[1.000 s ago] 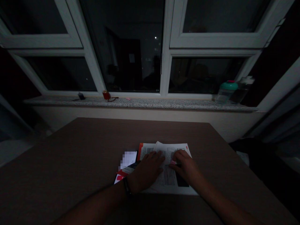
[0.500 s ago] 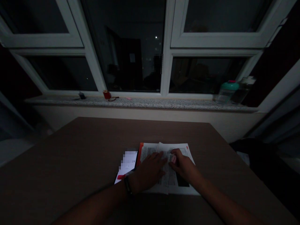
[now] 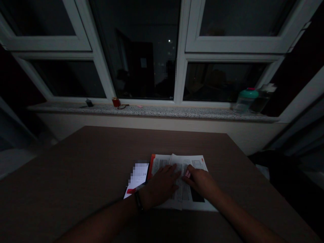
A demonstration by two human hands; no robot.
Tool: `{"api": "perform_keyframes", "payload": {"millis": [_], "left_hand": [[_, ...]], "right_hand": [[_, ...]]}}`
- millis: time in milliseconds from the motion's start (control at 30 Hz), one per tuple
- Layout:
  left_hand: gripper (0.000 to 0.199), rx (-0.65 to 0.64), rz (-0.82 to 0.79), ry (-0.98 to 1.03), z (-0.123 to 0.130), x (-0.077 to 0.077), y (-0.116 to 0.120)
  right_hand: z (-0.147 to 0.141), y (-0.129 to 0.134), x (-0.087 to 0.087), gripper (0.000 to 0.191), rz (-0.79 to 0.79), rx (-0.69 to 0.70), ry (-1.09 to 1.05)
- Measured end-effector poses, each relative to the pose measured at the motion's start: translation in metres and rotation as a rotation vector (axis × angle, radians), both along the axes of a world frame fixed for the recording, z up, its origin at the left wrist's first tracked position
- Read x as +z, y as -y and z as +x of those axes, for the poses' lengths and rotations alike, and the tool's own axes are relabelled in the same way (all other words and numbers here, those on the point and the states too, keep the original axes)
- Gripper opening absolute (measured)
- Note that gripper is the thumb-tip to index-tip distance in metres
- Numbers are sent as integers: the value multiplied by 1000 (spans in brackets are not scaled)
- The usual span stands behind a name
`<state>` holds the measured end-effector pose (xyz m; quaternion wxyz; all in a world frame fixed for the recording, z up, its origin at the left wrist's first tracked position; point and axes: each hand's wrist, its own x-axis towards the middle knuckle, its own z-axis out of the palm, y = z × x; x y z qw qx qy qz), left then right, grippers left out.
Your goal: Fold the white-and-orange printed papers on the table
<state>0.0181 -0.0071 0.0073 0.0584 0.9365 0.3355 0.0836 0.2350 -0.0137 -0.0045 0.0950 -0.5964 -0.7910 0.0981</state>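
My left hand [image 3: 162, 187] lies flat on an open book [image 3: 180, 167], with its fingers spread on the pages and a dark wristband on the wrist. My right hand [image 3: 198, 180] rests on the same pages, its fingers closed around a small pink-tipped pen [image 3: 187, 173]. Most of the pen is hidden in that hand. Left of the book is a paper leaf [image 3: 139, 175] printed with 24, partly blurred out, and a red mark shows near its lower corner. The book has a red cover edge.
The book lies on a brown wood-grain table [image 3: 76, 168]. Beyond it is a speckled stone windowsill [image 3: 152, 112] holding a teal-lidded bottle [image 3: 244, 101], a small red object [image 3: 115, 102], glasses [image 3: 123, 107] and a dark object [image 3: 89, 103]. Dark windows stand behind.
The leaf left of the book now shows 24 instead of 23, and the dark strip there has gone. My right hand has shifted slightly on the page.
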Motion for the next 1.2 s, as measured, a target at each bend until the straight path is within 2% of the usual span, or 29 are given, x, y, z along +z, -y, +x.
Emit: {"api": "perform_keyframes", "payload": {"millis": [133, 267, 433, 600, 800, 1033, 1200], "left_hand": [[49, -3, -2, 19, 0, 1, 1], [54, -7, -17, 44, 1, 4, 2], [48, -43, -27, 12, 0, 3, 1], [45, -27, 2, 57, -1, -5, -2], [45, -19, 15, 65, -1, -4, -2], [47, -16, 16, 46, 0, -5, -2], [52, -16, 12, 45, 0, -7, -2]], "right_hand": [[-2, 4, 5, 20, 21, 3, 55], [-4, 7, 7, 17, 0, -17, 15], [-4, 6, 5, 17, 2, -17, -39], [-1, 1, 2, 21, -14, 0, -23], [2, -6, -2, 19, -30, -36, -110], [-4, -2, 7, 18, -11, 32, -23], [-4, -4, 4, 21, -3, -1, 11]]}}
